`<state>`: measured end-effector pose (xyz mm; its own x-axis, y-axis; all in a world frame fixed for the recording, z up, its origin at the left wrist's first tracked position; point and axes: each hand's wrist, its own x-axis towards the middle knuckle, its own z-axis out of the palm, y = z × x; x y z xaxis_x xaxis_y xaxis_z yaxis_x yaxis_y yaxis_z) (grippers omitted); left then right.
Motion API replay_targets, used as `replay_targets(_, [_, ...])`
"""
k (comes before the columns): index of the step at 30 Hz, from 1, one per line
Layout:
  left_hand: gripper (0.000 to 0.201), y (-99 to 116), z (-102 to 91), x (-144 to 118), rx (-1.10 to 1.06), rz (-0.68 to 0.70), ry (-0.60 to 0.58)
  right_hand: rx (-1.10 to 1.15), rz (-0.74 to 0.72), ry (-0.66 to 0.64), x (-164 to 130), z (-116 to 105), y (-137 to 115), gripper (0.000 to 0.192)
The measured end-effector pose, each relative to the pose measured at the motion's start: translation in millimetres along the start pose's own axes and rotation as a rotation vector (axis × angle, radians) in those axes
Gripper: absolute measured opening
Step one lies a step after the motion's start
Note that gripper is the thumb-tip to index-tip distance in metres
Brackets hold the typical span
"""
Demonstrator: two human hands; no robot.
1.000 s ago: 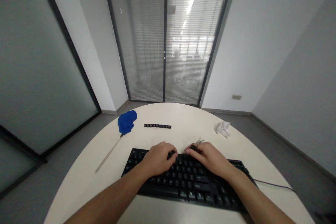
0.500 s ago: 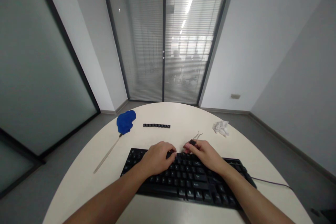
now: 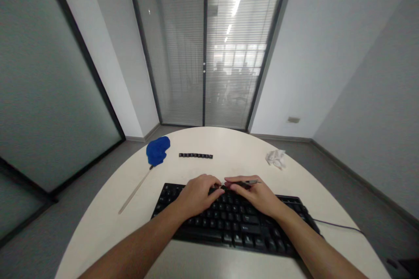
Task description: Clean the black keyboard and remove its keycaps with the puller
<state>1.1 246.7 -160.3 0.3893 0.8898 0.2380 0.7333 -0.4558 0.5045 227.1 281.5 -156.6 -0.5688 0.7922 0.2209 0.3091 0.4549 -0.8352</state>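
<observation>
A black keyboard [image 3: 229,226] lies in front of me on the table. Over its upper edge, my left hand [image 3: 199,194] is closed, thumb and fingertips together near the top row of keys; whatever they pinch is too small to make out. My right hand [image 3: 252,192] is closed around a keycap puller [image 3: 250,182], whose thin wire end points right across the hand. The fingertips of both hands nearly meet above the keys. Beyond the keyboard, a row of loose black keycaps [image 3: 195,155] lies on the table.
On the left of the round table [image 3: 131,244] lies a blue cloth [image 3: 157,151] at the end of a thin pale stick [image 3: 135,192]. Crumpled white tissue [image 3: 276,158] sits at the right. The keyboard's cable [image 3: 338,225] runs off to the right edge.
My right hand has moved slightly left toward my left fingertips. The puller has swung from pointing away to lying sideways in the hand. My left hand has shifted slightly right.
</observation>
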Motion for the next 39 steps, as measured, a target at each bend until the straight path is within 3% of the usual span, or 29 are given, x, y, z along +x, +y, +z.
replay_targets(17, [0.022, -3.3, 3.4, 0.4, 0.062, -0.029, 0.017, -0.184, -0.033, -0.010, 1.0, 2.9, -8.2, 0.034])
replay_targets(24, [0.024, -1.2, 1.4, 0.1, 0.082, -0.080, -0.004, -0.380, -0.215, -0.032, -2.0, 9.2, -6.5, 0.031])
replay_targets(32, [0.020, -4.4, 4.8, -0.1, 0.064, -0.059, 0.013, -0.413, -0.293, -0.062, -3.5, 7.9, -9.7, 0.034])
replay_targets(39, [0.020, -3.8, 4.5, -0.4, 0.071, -0.064, 0.017, -0.442, -0.226, -0.022, -3.3, 8.7, -13.7, 0.032])
